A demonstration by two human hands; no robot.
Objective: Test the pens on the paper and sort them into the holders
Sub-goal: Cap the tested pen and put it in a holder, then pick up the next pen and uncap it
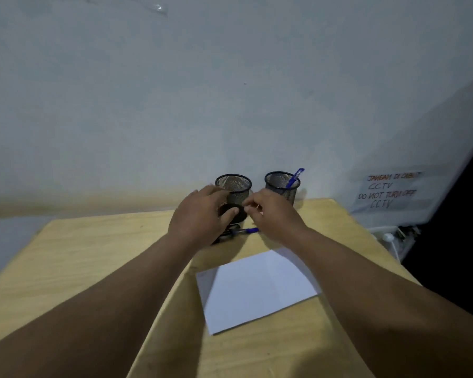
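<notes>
Left hand [200,214] curling around dark tipped holder [232,212], thumb pressing its base. Right hand [271,211] fingers pinching together near it; what they are holding, cannot tell. Left upright holder [234,186] showing nothing inside; right holder [282,184] keeping blue pen [295,178]. Pens [241,231] lying under hands, behind paper [257,287]. Both arms stretching forward over table [79,255].

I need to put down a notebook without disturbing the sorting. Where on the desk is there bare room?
The widest bare patch of desk is left of the left arm. A narrower strip lies nearer than the paper. It is crowded at the far edge: both mesh holders, loose pens and both hands.
</notes>
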